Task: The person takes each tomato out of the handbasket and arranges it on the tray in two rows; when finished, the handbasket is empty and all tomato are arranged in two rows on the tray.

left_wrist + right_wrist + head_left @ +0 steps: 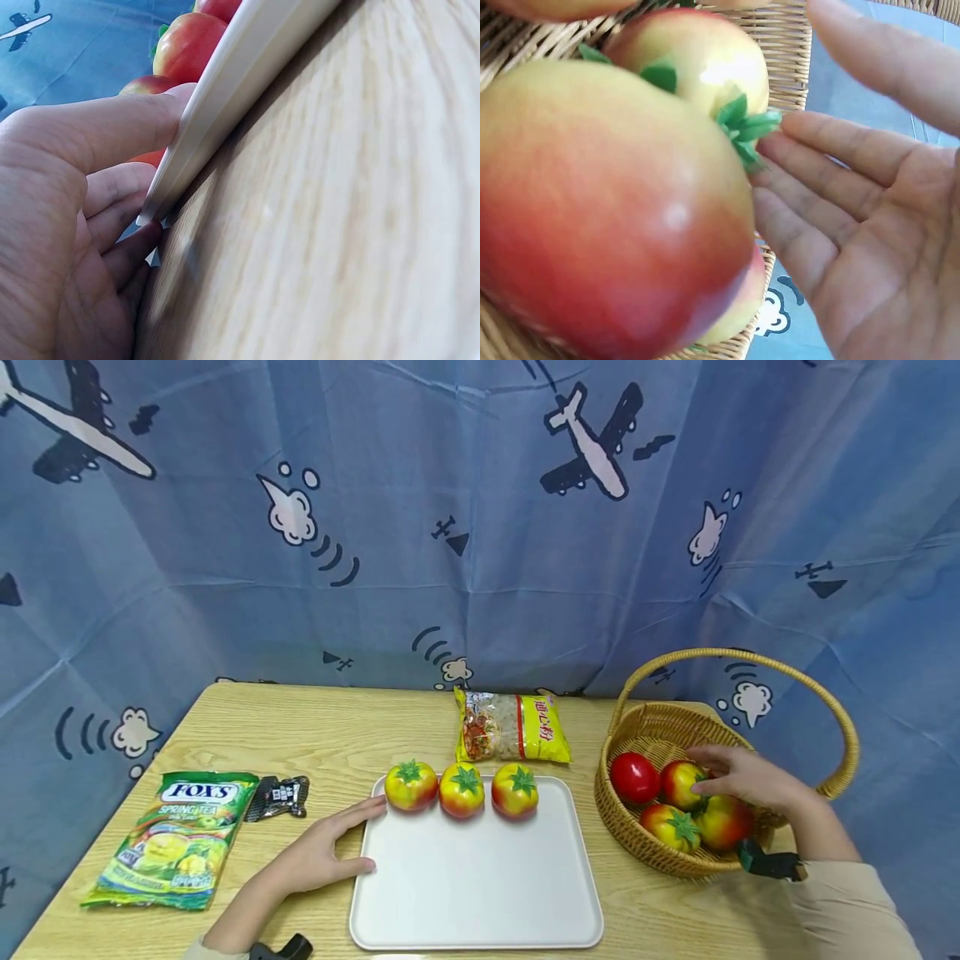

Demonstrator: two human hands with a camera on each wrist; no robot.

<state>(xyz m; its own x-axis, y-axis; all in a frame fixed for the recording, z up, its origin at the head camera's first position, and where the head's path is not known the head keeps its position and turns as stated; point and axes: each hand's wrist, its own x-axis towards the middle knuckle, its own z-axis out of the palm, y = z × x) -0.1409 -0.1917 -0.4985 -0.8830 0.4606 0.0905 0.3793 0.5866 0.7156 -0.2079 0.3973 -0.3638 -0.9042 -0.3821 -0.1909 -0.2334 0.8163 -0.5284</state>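
Note:
A white tray [480,877] lies on the table with three red-yellow toy tomatoes [461,791] in a row along its far edge. My left hand [318,852] is at the tray's left side, thumb and fingers spread apart along the rim; in the left wrist view its fingertips touch the tray edge [202,105]. On the right, my right hand [753,781] reaches into a wicker basket [626,827] holding several toy tomatoes [670,827] and a plain red round fruit [634,778]. In the right wrist view its extended fingers [847,150] lie beside a tomato's green leaves [742,127].
A yellow pasta bag [513,727] lies behind the tray. Toward the left are a green candy bag [176,843] and a small black packet [277,797]. The basket's tall handle [817,693] arches above my right hand. A blue curtain [465,527] hangs behind the table.

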